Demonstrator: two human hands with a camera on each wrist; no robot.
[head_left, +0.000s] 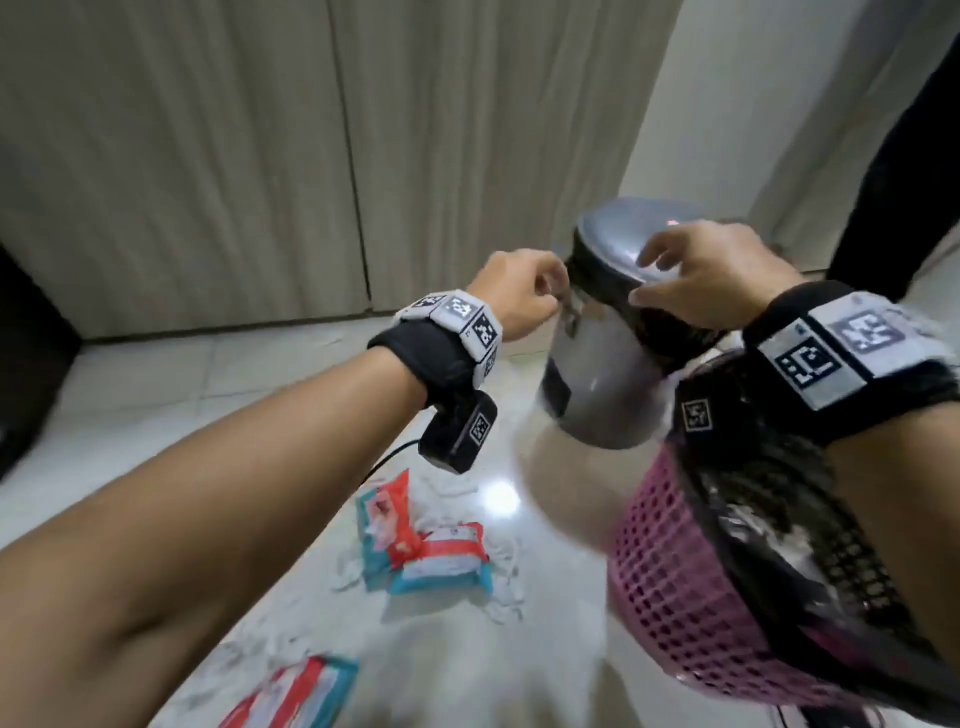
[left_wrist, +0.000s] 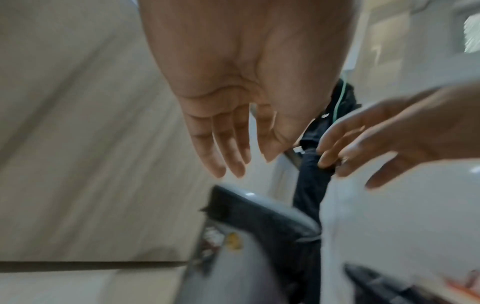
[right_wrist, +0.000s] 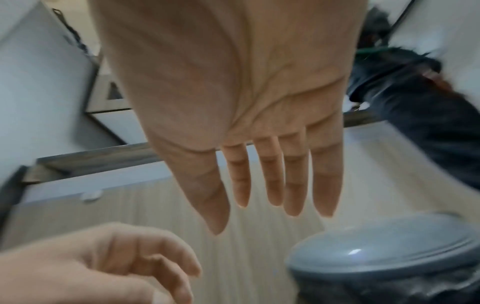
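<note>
At nine o'clock of the bin, I saw the left hand loosely curled, empty. The right hand spread empty over its lid.

Head camera looks down from above on the round grey metal bin; both wrist cameras face forward, much nearer, and share it.

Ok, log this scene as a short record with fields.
bin: steel, grey lid on, black liner at the rim
left hand: beside the rim, fingers loosely curled, holding nothing
right hand: over the lid, fingers straight; contact unclear
pink basket: lower right, black bag inside
floor: wipe packets lying on it
</note>
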